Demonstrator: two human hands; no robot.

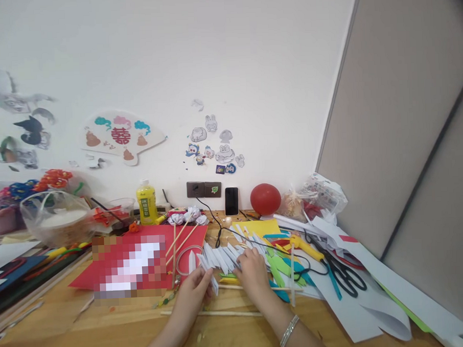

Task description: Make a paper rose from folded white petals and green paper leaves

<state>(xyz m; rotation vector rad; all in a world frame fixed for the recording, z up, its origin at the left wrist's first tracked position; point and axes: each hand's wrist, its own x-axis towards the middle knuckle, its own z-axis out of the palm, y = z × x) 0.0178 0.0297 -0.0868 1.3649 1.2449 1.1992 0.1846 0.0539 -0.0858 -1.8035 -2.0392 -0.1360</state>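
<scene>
A row of folded white paper pieces [222, 258] lies across the middle of the wooden table. My left hand [194, 290] is closed on a folded white paper piece [214, 282] at the row's left end. Over the row's right part, my right hand [253, 272] has its fingers bent down onto the papers; whether they pinch one is hidden. A white pointed strip [192, 262] stands out left of the row, beside a clear ring. Wooden sticks [230, 313] lie below and under my hands.
Red paper [123, 239] spreads at the left, with crumpled paper balls [192, 213] behind. To the right are a yellow glue gun [306, 247], black scissors [345, 273], green and blue paper pieces and white sheets [352, 311]. A phone [231, 201] and red balloon [265, 199] stand behind.
</scene>
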